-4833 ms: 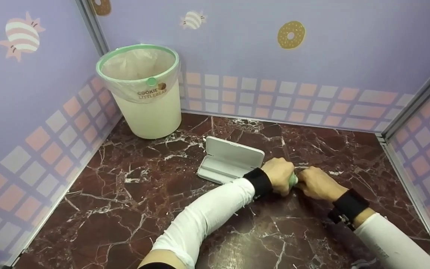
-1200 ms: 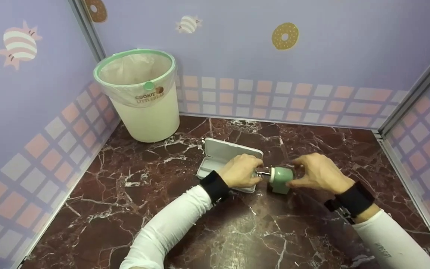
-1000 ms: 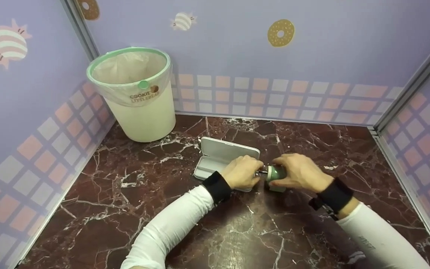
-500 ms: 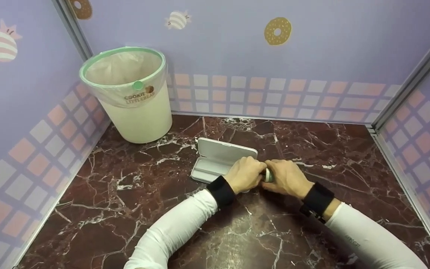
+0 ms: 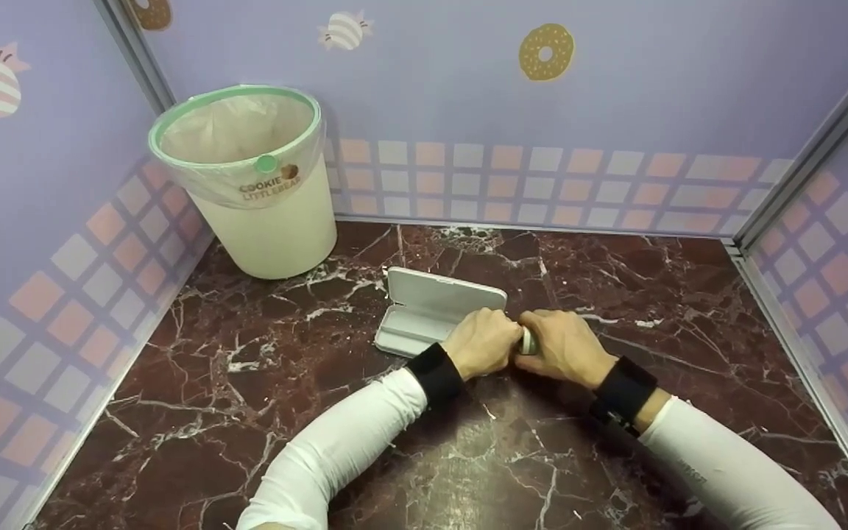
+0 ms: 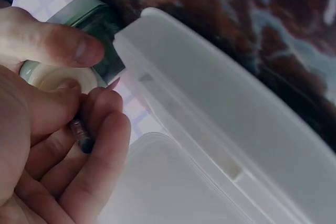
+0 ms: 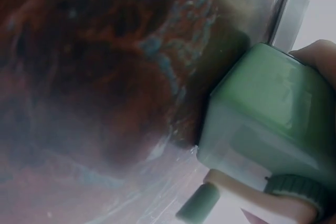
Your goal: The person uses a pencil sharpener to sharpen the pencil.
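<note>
A green pencil sharpener (image 7: 273,93) with a crank (image 7: 257,198) stands on the table at the right end of the pencil case. My right hand (image 5: 560,344) holds its body from the right. Its cream front ring (image 6: 60,77) shows between the two hands. My left hand (image 5: 484,342) has curled fingers and pinches a slim pencil (image 6: 81,135) at the ring; only its dark end shows below the fingers. The white pencil case (image 5: 424,313) lies with its lid raised, partly behind my left hand.
A cream waste bin (image 5: 269,228) with a green rim and a plastic liner stands at the back left. Patterned lilac panels (image 5: 431,88) close off the back and both sides of the marbled table (image 5: 247,412). Small pale crumbs lie near the case.
The right hand, loose beside the sharpener about a second ago, has moved left and grips it. The metal rods seen between left hand and sharpener are hidden now. The hands sit closer together.
</note>
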A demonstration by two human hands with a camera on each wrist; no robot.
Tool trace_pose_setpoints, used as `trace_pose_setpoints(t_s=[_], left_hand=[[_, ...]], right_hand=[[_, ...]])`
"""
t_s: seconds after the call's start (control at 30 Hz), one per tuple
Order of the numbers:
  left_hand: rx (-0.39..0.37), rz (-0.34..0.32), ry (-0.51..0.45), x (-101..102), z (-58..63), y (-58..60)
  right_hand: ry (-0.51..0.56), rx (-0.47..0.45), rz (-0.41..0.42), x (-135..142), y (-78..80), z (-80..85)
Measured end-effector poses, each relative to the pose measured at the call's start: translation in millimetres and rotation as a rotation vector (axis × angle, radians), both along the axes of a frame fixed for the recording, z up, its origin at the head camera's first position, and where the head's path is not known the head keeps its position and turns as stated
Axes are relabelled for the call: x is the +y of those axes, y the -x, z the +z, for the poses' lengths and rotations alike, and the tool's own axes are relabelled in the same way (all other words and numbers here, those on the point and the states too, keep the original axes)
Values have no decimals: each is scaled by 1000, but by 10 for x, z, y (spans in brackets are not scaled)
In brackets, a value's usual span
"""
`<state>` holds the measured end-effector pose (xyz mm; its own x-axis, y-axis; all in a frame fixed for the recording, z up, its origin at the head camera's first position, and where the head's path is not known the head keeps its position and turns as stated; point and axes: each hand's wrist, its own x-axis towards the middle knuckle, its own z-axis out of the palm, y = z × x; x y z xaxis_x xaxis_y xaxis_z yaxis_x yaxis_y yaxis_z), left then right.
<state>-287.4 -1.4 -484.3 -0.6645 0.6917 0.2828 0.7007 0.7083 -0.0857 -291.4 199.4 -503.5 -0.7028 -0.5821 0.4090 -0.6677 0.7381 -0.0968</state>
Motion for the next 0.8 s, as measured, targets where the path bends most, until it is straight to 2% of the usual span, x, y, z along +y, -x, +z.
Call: trace_pose_setpoints(t_s=[0.3, 0.47, 0.63, 0.8], left_hand=[[0, -38, 36, -37, 9, 22], [-47, -45, 47, -75, 14, 48], [-101, -19, 95, -142, 65, 53], [-116, -19, 64, -135, 98, 33]], right_hand=[[15, -3, 1, -4, 1, -17], [35, 3, 14, -24, 15, -33], [43, -9, 20, -48, 15, -48], [52, -4, 10, -24, 5, -14]])
